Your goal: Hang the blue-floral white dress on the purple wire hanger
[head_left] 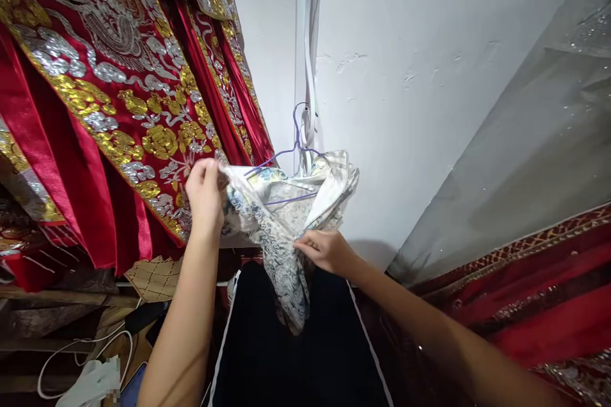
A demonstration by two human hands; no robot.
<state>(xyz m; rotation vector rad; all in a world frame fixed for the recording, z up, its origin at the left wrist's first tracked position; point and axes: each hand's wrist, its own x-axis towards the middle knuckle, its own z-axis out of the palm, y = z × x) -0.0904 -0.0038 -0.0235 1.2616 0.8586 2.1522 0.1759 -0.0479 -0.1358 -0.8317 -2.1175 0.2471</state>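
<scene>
A pale floral garment (285, 261) hangs on a purple wire hanger (296, 140), its neckline spread wide so the hanger's lower bar shows inside. My left hand (205, 187) is closed on the garment's edge at its left shoulder and pulls it out to the side. Lower down, at the front of the neckline, my right hand (322, 248) pinches the fabric between thumb and fingers. The hanger's hook is up by a white strap (309, 70) that runs down the wall.
Red cloth (157, 102) with gold and silver sequin embroidery hangs at the left. A translucent plastic cover (491, 140) slants down the right, above more red fabric (563, 311). At the lower left lie a white cable (48, 365) and a pale cloth-like item (90, 385).
</scene>
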